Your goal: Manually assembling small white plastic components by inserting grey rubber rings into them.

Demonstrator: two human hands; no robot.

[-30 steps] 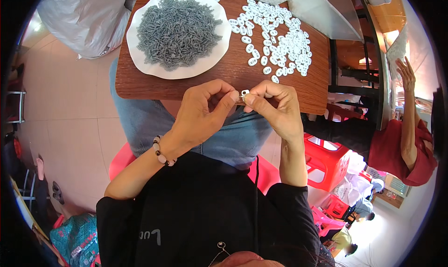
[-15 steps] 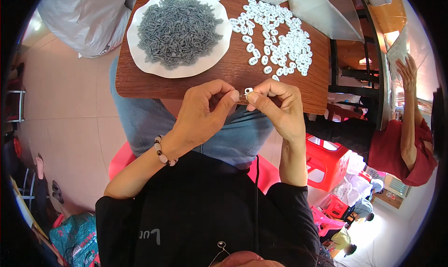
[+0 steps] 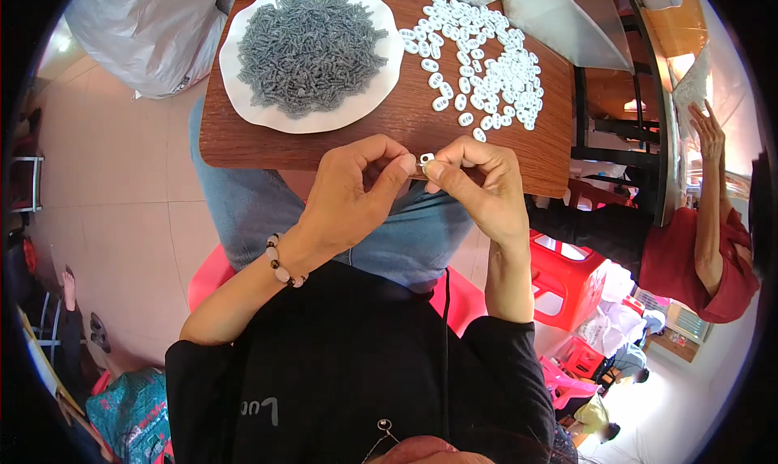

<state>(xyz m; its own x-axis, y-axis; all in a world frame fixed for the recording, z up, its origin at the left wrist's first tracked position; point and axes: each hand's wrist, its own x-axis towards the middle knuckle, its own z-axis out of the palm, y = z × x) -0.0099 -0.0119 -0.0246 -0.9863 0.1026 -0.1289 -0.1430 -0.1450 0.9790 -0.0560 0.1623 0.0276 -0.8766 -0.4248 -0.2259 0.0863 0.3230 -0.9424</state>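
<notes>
While the right hand (image 3: 490, 190) pinches white piece (image 3: 429, 157), left hand (image 3: 352, 190) pinched, contents unclear, brown table (image 3: 316, 149), tiled floor (image 3: 113, 156).

A bulging translucent white plastic bag (image 3: 150, 38) sits at the upper left, above beige tiled flooring (image 3: 121, 164). Lower down, a dark sandal (image 3: 98, 334) lies on the tiles, near a teal patterned bag (image 3: 134, 411) with red markings. On the right stands a red plastic stool (image 3: 585, 290) with cut-out sides, near a co-worker in a dark red shirt (image 3: 701, 257). Farther back, a person in a yellow top (image 3: 595, 415) is beside a pink plastic chair (image 3: 566, 387).
</notes>
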